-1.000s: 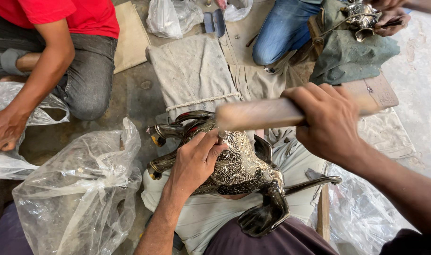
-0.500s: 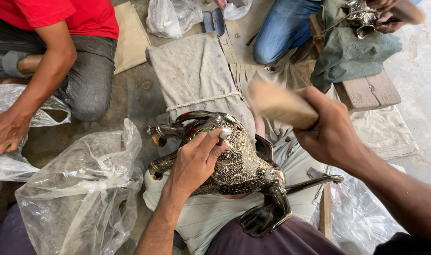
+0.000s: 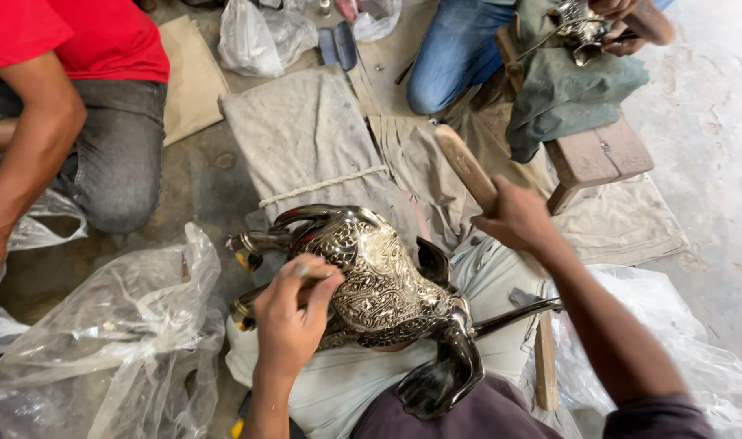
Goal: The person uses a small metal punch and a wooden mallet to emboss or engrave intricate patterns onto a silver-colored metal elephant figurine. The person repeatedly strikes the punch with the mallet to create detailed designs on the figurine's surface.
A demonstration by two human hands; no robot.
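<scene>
left hand (image 3: pixel 293 313) closes its grip on a small metal tool (image 3: pixel 312 271), tip pressed to an ornate silver animal head (image 3: pixel 371 280) lying in the lap on white cloth (image 3: pixel 346 382). right hand (image 3: pixel 513 218) grips a wooden mallet (image 3: pixel 467 167), raised above it. clear plastic bag (image 3: pixel 110 341) lies left.

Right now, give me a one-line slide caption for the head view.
Left hand holds a small punch against an ornate metal elephant head; right hand raises a wooden mallet.
</scene>
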